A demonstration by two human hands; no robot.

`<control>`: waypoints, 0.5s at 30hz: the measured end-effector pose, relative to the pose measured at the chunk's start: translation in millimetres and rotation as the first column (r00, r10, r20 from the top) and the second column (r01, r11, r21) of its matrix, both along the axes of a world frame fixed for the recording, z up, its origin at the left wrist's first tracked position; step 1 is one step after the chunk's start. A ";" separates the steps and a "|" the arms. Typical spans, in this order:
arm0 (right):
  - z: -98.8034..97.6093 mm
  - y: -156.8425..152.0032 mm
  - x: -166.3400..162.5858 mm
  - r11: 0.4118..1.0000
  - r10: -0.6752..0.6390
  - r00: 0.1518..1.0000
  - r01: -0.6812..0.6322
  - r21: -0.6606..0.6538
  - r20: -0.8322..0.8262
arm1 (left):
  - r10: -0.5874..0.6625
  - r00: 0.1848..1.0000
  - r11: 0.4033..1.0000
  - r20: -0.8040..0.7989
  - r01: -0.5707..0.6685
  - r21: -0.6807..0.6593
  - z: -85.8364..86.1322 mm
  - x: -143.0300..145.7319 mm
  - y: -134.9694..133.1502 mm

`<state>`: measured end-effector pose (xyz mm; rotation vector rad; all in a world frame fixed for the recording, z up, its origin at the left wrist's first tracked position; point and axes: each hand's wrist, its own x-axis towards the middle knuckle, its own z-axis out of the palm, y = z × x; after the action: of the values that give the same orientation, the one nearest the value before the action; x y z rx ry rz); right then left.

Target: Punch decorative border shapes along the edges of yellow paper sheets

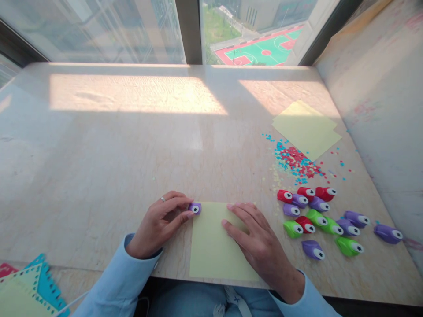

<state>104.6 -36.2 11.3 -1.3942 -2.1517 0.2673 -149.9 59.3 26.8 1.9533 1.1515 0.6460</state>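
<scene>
A pale yellow sheet of paper point(214, 246) lies at the table's near edge. My left hand point(158, 222) pinches a small purple paper punch point(194, 208) at the sheet's top left corner, fingers closed around it. My right hand point(254, 235) lies flat on the right part of the sheet, fingers stretched out and holding nothing.
Several red, purple and green punches point(317, 218) lie in a cluster to the right. Behind them is a scatter of red and blue confetti point(297, 163) and a stack of yellow sheets point(306, 130). Punched blue, yellow and red papers point(29, 286) lie at the lower left. A wall point(380, 110) rises on the right.
</scene>
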 end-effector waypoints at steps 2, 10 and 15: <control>1.2 0.5 0.0 1.000 0.001 1.000 -0.001 -0.006 -0.006 | 0.007 1.000 1.000 -0.003 -0.007 0.001 1.0 1.0 0.0; 7.0 4.1 -0.3 1.000 0.029 0.999 -0.029 0.010 -0.021 | 0.033 0.999 0.999 -0.017 -0.033 0.013 4.8 3.7 0.6; 8.7 4.7 0.5 0.999 0.043 0.999 -0.043 -0.005 -0.018 | 0.065 0.998 0.997 -0.010 -0.065 0.040 0.5 6.5 -2.6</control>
<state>105.1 -31.6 19.9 -1.3446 -2.1704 0.3009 -143.5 56.8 27.3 1.9612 1.2217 0.6979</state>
